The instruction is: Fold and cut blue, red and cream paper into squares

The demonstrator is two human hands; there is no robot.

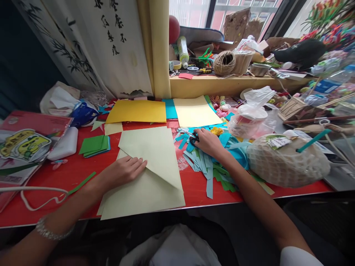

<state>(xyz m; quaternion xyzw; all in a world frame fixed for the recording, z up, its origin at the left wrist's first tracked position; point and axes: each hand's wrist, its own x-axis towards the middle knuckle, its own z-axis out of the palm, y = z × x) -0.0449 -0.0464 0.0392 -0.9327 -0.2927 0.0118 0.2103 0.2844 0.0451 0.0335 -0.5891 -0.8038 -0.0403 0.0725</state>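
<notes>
My left hand [124,170] lies flat with fingers together on a pale green sheet of paper [151,173], pressing down a folded-over corner flap. The sheet rests on the red table [72,173] near its front edge. My right hand [207,141] reaches to the right and is closed over the black handles of a pair of scissors [193,139], which lie on a heap of blue and green paper strips [206,164]. The scissor blades are mostly hidden among the scraps.
Yellow [137,111], blue and cream [195,111] sheets lie at the back. A stack of green squares [94,145] sits left. A netted round bundle [285,162] and plastic bags [251,114] crowd the right. A cluttered windowsill holds a twine ball [224,62].
</notes>
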